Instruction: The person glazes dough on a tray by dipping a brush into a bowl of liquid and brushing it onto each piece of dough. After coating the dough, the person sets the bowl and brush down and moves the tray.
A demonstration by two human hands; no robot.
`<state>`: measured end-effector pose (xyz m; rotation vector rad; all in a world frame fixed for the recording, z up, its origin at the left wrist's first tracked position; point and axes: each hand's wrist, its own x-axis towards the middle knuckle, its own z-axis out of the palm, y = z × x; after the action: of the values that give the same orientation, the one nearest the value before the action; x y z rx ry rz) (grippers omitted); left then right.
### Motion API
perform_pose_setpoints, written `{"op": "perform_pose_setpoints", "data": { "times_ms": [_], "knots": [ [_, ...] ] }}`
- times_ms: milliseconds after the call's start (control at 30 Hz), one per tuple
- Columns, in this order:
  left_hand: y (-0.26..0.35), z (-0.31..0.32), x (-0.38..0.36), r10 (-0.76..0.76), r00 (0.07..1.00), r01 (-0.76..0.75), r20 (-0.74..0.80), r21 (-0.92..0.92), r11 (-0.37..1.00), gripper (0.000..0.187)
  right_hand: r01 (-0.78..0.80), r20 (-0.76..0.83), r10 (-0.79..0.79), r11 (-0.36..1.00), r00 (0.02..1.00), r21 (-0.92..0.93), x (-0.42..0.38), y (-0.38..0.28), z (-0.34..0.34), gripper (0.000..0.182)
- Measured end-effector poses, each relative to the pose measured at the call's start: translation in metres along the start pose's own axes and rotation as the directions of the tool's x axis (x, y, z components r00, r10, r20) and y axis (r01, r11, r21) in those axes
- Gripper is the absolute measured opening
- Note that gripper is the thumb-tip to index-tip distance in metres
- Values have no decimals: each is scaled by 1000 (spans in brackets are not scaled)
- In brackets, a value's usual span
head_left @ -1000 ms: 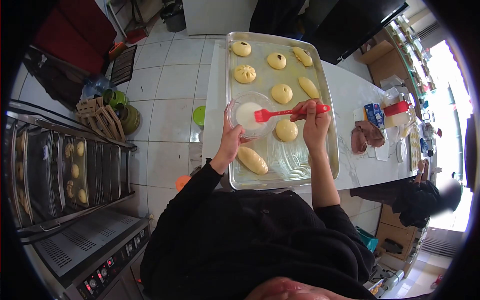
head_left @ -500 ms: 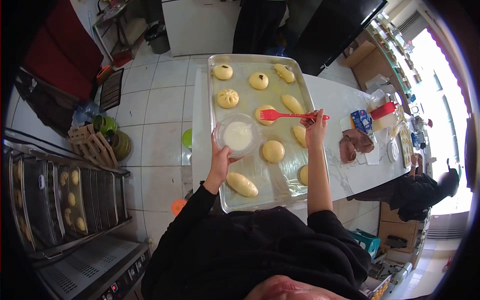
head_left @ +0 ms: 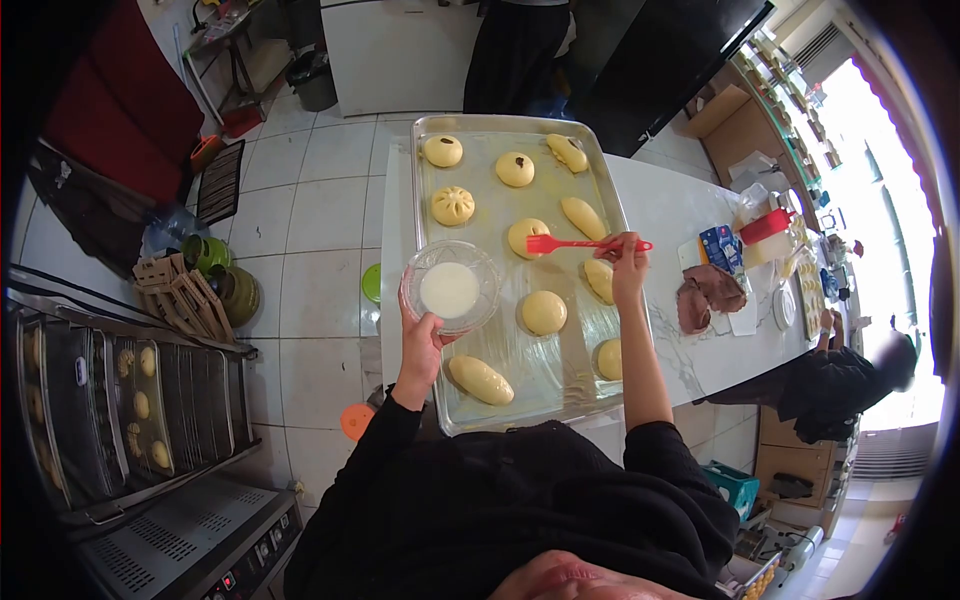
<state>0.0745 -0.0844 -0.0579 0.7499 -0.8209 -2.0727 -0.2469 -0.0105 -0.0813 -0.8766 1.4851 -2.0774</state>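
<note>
Buns, ten in view, lie on one metal tray. The left hand, fingers curled around its side, holds one clear bowl of white liquid; the right hand pinches one red brush, its bristles at one bun.

Your bowl: clear, glossy. Brush: red plastic look. Tray: shiny metal. Tabletop: smooth, marble-like.

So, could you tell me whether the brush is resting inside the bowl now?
No, the right hand holds the red brush over a bun, beside the bowl.
</note>
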Motion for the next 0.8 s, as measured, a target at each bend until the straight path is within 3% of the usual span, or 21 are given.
{"op": "perform_pose_setpoints", "data": {
  "times_ms": [267,333,400,433,467,533,633,733,800],
  "knots": [
    [5,-21,-12,-11,1000,10,-15,-81,997,77,164,-35,-176,962,984,-218,8,-4,-12,28],
    [6,-24,-17,-3,999,-1,-52,-71,997,76,248,42,-247,919,968,-305,-6,-4,0,27],
    [7,-25,-20,24,995,-29,-97,-51,998,72,402,258,-315,796,913,-451,-26,-2,10,13],
    [7,-26,-22,46,992,-51,-121,-34,998,69,488,381,-313,653,870,-579,-39,-11,20,12],
    [7,-27,-23,69,987,-72,-145,-17,997,66,575,486,-322,580,812,-577,-49,-21,32,10],
    [6,-32,-25,73,985,-76,-155,-19,997,66,634,577,-321,596,751,-492,-63,-25,43,6],
    [9,-35,-27,78,984,-81,-160,-15,997,65,542,493,-296,685,818,-487,-66,-21,40,4],
    [10,-40,-28,57,987,-67,-150,-57,996,70,371,271,-291,871,918,-321,-44,4,17,11],
    [11,-41,-29,54,988,-65,-147,-73,995,72,368,202,-309,814,929,-449,-33,-4,4,13]
  ]
}}
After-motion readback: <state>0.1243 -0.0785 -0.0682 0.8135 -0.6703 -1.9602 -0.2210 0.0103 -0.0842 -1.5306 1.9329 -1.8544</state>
